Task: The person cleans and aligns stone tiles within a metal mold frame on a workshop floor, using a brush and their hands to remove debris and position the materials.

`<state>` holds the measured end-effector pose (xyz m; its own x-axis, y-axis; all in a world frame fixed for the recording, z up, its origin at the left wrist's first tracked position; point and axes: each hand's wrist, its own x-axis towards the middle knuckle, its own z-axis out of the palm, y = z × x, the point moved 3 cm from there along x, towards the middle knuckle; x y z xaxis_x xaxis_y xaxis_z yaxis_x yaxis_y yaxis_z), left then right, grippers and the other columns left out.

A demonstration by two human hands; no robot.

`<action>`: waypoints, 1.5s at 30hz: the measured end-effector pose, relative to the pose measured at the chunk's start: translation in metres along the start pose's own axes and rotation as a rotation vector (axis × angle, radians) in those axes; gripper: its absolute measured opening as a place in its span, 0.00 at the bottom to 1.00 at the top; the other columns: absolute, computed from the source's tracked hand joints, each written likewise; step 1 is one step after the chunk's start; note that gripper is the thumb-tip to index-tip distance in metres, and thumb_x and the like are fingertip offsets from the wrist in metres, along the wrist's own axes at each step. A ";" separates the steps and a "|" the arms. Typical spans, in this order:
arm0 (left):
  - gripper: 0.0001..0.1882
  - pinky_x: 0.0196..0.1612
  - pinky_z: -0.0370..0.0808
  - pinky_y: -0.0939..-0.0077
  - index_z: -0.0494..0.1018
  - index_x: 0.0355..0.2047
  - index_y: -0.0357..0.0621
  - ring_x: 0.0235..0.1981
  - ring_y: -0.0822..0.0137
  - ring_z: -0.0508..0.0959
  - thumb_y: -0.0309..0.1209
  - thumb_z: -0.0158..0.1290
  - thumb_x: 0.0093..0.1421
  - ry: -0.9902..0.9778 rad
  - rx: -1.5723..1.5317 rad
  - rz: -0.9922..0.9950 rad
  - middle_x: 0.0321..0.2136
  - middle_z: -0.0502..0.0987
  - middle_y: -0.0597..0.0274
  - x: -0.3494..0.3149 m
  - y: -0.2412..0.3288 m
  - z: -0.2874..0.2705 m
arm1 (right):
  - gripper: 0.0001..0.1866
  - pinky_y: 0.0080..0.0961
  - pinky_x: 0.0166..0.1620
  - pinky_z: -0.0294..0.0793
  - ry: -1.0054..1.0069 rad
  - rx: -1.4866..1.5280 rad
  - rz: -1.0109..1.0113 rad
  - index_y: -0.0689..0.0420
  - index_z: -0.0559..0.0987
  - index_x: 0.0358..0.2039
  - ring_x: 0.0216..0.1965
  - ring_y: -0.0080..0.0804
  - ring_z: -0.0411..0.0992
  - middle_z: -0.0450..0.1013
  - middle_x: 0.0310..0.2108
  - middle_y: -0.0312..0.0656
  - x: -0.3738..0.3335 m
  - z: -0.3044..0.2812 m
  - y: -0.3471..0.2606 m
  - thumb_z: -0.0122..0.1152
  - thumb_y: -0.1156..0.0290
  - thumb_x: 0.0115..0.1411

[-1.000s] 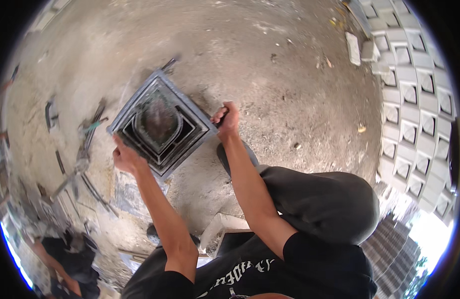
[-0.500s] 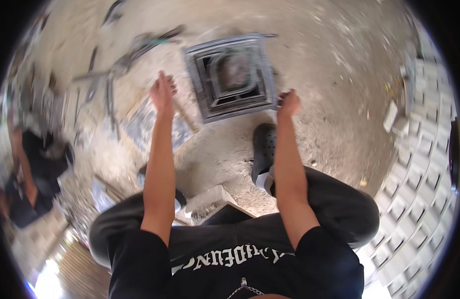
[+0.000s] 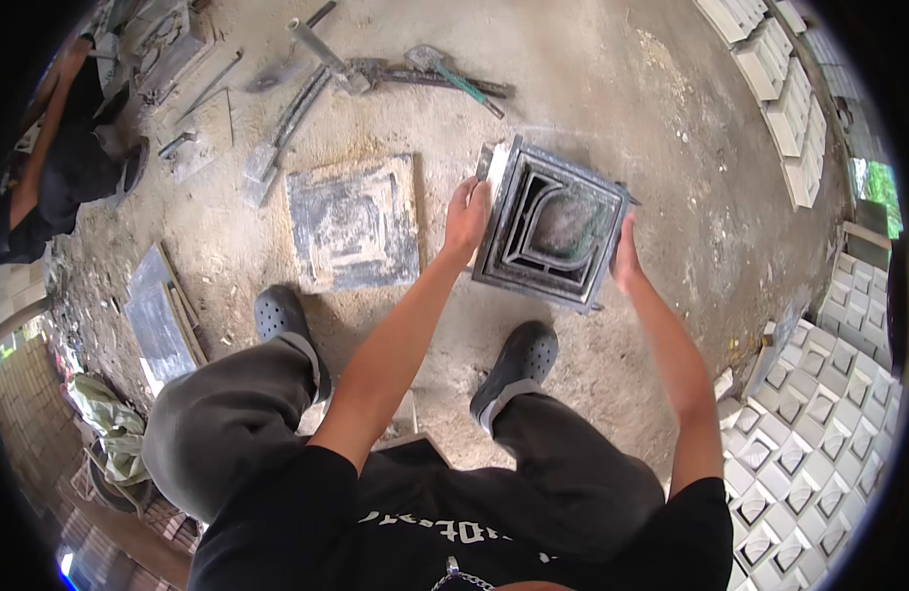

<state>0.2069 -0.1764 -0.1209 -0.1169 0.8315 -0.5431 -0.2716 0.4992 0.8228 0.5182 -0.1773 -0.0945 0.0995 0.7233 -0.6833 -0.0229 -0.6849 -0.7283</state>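
A square grey metal mould (image 3: 504, 258) with stepped, nested frames and a rounded shape in its middle is in front of me, slightly turned. My left hand (image 3: 466, 219) grips its left side, near a pale strip (image 3: 494, 163) at the upper left edge. Against the opposite side, my right hand (image 3: 627, 258) presses with its fingers along the wall, partly hidden by the mould. The mould sits between both hands; whether it touches the ground cannot be made out. Left of it lies a flat square board (image 3: 351, 222) coated with grey and tan powder.
A hammer (image 3: 351, 77), a green-handled trowel (image 3: 464, 84) and bars lie beyond the board. Pale patterned blocks (image 3: 794, 443) cover the right; more stacked blocks (image 3: 770, 64) stand far right. Another person (image 3: 75, 167) is at far left. Grey slabs (image 3: 164, 320) lie near my left foot.
My left hand, apart from the mould before, now holds its left side. My right hand has gone from the near right corner to the right side. The view has shifted, and the mould is turned differently.
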 end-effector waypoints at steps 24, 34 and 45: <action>0.24 0.50 0.65 0.72 0.72 0.30 0.35 0.39 0.65 0.72 0.40 0.30 0.67 -0.321 0.089 0.398 0.35 0.75 0.54 0.092 0.042 0.045 | 0.33 0.37 0.57 0.65 -0.164 0.610 -0.346 0.68 0.66 0.55 0.51 0.44 0.69 0.71 0.50 0.52 0.042 0.029 -0.023 0.33 0.49 0.67; 0.22 0.52 0.64 0.69 0.71 0.34 0.34 0.45 0.60 0.72 0.41 0.35 0.65 -0.299 0.030 0.191 0.37 0.76 0.49 0.087 0.044 0.042 | 0.31 0.36 0.55 0.67 -0.173 0.654 -0.324 0.68 0.67 0.54 0.50 0.42 0.70 0.71 0.48 0.52 0.039 0.031 -0.024 0.34 0.51 0.67; 0.23 0.47 0.69 0.68 0.72 0.27 0.32 0.39 0.59 0.76 0.41 0.38 0.64 -0.245 -0.083 0.231 0.32 0.78 0.49 0.102 0.036 0.035 | 0.26 0.31 0.46 0.74 -0.089 0.727 -0.253 0.62 0.75 0.45 0.39 0.36 0.76 0.77 0.39 0.45 0.054 0.030 -0.017 0.45 0.49 0.64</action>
<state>0.2183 -0.0650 -0.1412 0.0456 0.9592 -0.2792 -0.3426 0.2775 0.8975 0.4937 -0.1238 -0.1201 0.1095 0.8756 -0.4705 -0.6599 -0.2900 -0.6931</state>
